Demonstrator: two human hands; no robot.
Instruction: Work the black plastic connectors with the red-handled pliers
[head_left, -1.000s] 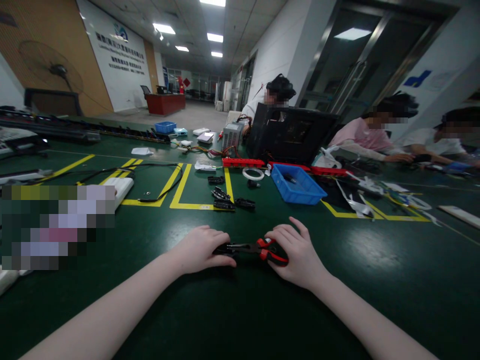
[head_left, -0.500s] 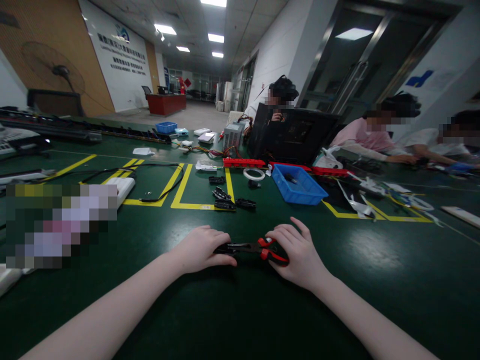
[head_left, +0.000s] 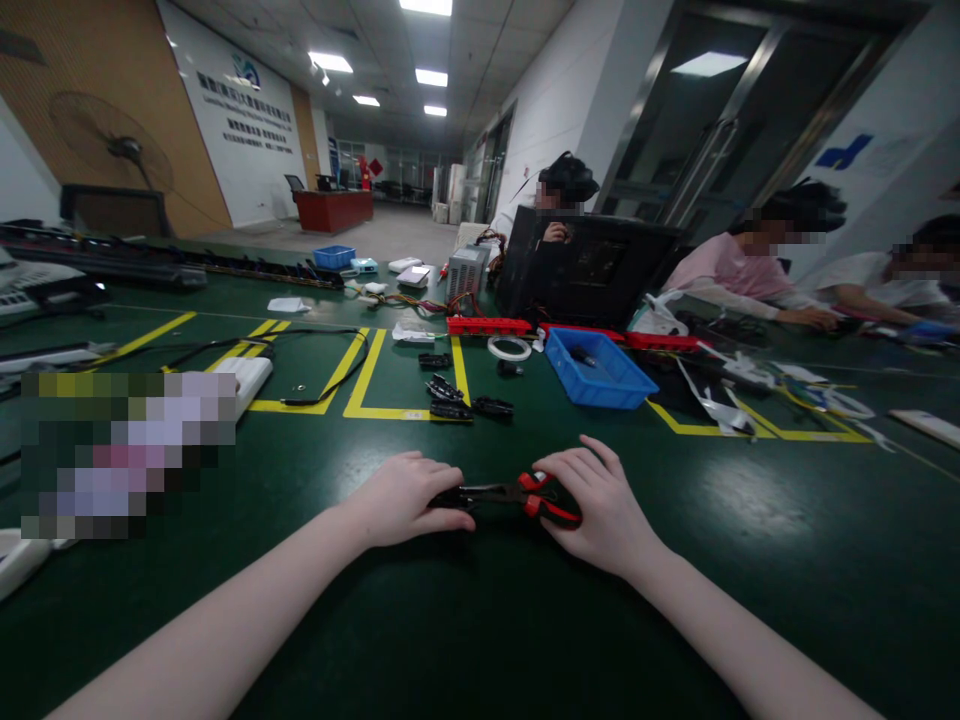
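Observation:
My right hand (head_left: 600, 505) is closed round the red and black handles of a pair of needle-nose pliers (head_left: 517, 493), whose jaws point left. My left hand (head_left: 412, 500) pinches a small black part (head_left: 448, 496), mostly hidden by the fingers. The pliers' tips meet this part at the left fingertips; whether the jaws grip it cannot be made out. Beyond the hands, several similar small black parts (head_left: 448, 390) lie inside and across the yellow tape outline (head_left: 367, 385) on the green table (head_left: 480, 620).
A blue tray (head_left: 600, 375) with a dark item inside stands beyond my right hand. Behind it are red strips (head_left: 487, 326), a white ring (head_left: 508, 348) and a black computer case (head_left: 589, 265). A black cable (head_left: 330, 335) curves at left. Co-workers sit at the far right.
The view has shifted very slightly. Both hands keep the same hold on the pliers and the black part, with no clear movement.

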